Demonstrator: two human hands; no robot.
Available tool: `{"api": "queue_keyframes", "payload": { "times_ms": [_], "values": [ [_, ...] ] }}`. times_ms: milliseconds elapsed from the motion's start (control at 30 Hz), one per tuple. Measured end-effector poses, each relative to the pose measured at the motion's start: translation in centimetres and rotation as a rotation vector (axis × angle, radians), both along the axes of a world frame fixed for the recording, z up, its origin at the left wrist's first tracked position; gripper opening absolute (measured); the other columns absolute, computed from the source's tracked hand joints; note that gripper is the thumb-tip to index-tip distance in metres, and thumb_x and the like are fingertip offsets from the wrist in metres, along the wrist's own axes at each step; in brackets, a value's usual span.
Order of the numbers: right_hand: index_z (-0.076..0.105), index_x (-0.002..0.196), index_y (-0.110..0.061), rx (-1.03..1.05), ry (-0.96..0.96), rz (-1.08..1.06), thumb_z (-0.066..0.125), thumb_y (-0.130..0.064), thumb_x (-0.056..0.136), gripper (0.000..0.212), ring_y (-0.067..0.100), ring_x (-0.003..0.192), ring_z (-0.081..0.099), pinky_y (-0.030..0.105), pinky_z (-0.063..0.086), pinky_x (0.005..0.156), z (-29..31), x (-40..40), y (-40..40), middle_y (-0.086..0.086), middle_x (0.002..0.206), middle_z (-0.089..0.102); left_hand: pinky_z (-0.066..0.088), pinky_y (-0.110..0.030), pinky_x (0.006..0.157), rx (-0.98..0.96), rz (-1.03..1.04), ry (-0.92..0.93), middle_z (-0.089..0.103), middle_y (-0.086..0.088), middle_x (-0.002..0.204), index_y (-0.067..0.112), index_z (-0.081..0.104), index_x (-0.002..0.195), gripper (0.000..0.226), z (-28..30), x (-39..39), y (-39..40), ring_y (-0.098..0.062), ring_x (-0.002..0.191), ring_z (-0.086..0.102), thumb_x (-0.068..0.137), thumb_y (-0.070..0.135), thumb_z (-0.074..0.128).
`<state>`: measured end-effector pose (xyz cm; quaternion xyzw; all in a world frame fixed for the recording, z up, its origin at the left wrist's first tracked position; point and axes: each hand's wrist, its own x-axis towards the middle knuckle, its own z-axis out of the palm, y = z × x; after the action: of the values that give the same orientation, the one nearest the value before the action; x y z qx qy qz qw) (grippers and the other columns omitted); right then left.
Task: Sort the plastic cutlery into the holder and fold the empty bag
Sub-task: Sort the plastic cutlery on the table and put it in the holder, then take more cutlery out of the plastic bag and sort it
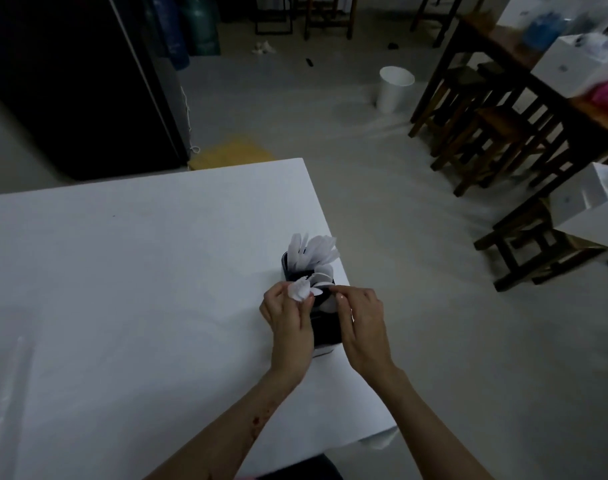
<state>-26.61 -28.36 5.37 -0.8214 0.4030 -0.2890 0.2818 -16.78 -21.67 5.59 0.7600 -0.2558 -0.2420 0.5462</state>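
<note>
A black cutlery holder stands near the right edge of the white table. White plastic cutlery fans out of its far compartment, and spoon bowls show in the middle one. My left hand grips a bunch of white plastic spoons over the holder's near part. My right hand reaches in from the right, its fingertips pinching a spoon at the holder's rim. No bag is clearly visible.
The table's right edge runs just beside the holder, with bare floor beyond. A white bin stands on the floor farther off. Dark wooden stools and a table with white boxes fill the right side. A dark cabinet stands at the back left.
</note>
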Motion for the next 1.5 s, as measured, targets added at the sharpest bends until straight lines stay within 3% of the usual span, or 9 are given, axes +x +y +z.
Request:
{"api": "queue_keyframes", "payload": {
  "times_ms": [200,433,600,733,900,1033,1200,1400,1500],
  "values": [
    [0.060,0.115,-0.033,0.019,-0.046,-0.004,0.033,-0.038,0.100,0.031,-0.016,0.107,0.040,0.032,0.041,0.090,0.3,0.2,0.0,-0.043,0.106,0.047,0.037,-0.030,0.107,0.049,-0.079,-0.066,0.030,0.011,0.128,0.018,0.044,0.127,0.032,-1.2,0.3,0.8,-0.002,0.123,0.024,0.096,0.023,0.050],
    [0.058,0.118,-0.028,-0.037,-0.090,0.047,0.040,-0.048,0.098,0.034,-0.007,0.107,0.045,0.031,0.042,0.090,-0.1,0.2,0.2,-0.029,0.112,0.051,0.032,-0.037,0.112,0.126,-0.174,-0.234,0.027,0.007,0.140,0.018,0.042,0.132,0.037,-2.2,0.6,1.0,-0.006,0.130,0.020,0.098,0.032,0.045],
    [0.055,0.132,-0.012,-0.177,-0.033,0.151,0.046,-0.049,0.096,0.052,0.015,0.128,0.045,0.034,0.036,0.106,-0.5,0.5,0.6,0.000,0.137,0.054,0.033,-0.040,0.112,0.086,-0.257,-0.322,0.020,0.016,0.145,0.033,0.033,0.139,0.047,-2.9,1.0,2.0,-0.011,0.136,0.019,0.095,0.030,0.049],
    [0.038,0.148,-0.013,-0.141,0.065,0.224,0.036,-0.047,0.101,0.058,0.018,0.148,0.023,0.042,0.021,0.119,-1.4,0.7,1.1,0.001,0.158,0.031,0.036,-0.033,0.111,0.002,-0.301,-0.204,0.016,0.025,0.143,0.071,0.014,0.127,0.080,-2.3,1.2,2.5,-0.012,0.140,0.021,0.090,0.020,0.062],
    [0.029,0.152,-0.015,-0.161,0.155,0.230,0.026,-0.049,0.103,0.060,0.018,0.151,0.016,0.048,0.012,0.121,-1.6,0.6,1.5,0.000,0.162,0.022,0.022,-0.018,0.116,0.036,-0.438,-0.341,0.007,0.017,0.154,0.033,0.019,0.146,0.062,-3.5,1.8,3.9,-0.008,0.144,0.015,0.093,0.040,0.050],
    [0.033,0.150,-0.011,-0.204,0.148,0.189,0.025,-0.049,0.102,0.062,0.022,0.151,0.014,0.053,0.006,0.121,-0.8,1.4,2.2,0.005,0.161,0.024,0.014,-0.012,0.115,0.061,-0.470,-0.362,0.003,0.012,0.158,0.022,0.015,0.151,0.063,-3.2,2.7,5.3,0.001,0.145,0.007,0.097,0.038,0.044],
    [0.038,0.145,-0.007,-0.222,-0.033,0.226,0.033,-0.038,0.102,0.053,0.022,0.149,0.020,0.046,0.007,0.123,1.3,6.4,4.9,0.009,0.158,0.031,0.013,0.002,0.105,0.098,-0.230,-0.348,0.011,0.011,0.157,0.023,0.025,0.146,0.051,-2.7,6.9,9.5,0.005,0.142,0.016,0.099,0.028,0.042],
    [0.045,0.141,-0.012,-0.033,-0.029,0.478,0.053,-0.016,0.099,0.043,0.014,0.137,0.041,0.029,0.035,0.113,-0.3,16.2,13.5,0.000,0.146,0.046,0.026,-0.019,0.111,0.272,0.149,-0.348,0.023,0.002,0.155,0.013,0.034,0.144,0.049,-4.3,16.0,21.7,0.000,0.139,0.018,0.098,0.024,0.043],
    [0.048,0.137,-0.020,0.162,0.159,0.633,0.052,-0.018,0.099,0.038,0.013,0.122,0.052,0.023,0.041,0.103,-2.6,21.2,19.7,-0.004,0.133,0.056,0.025,-0.036,0.117,0.460,0.269,-0.364,0.026,-0.012,0.155,0.003,0.037,0.142,0.048,-6.2,20.2,29.1,-0.023,0.145,0.017,0.097,0.016,0.047]
  ]
}}
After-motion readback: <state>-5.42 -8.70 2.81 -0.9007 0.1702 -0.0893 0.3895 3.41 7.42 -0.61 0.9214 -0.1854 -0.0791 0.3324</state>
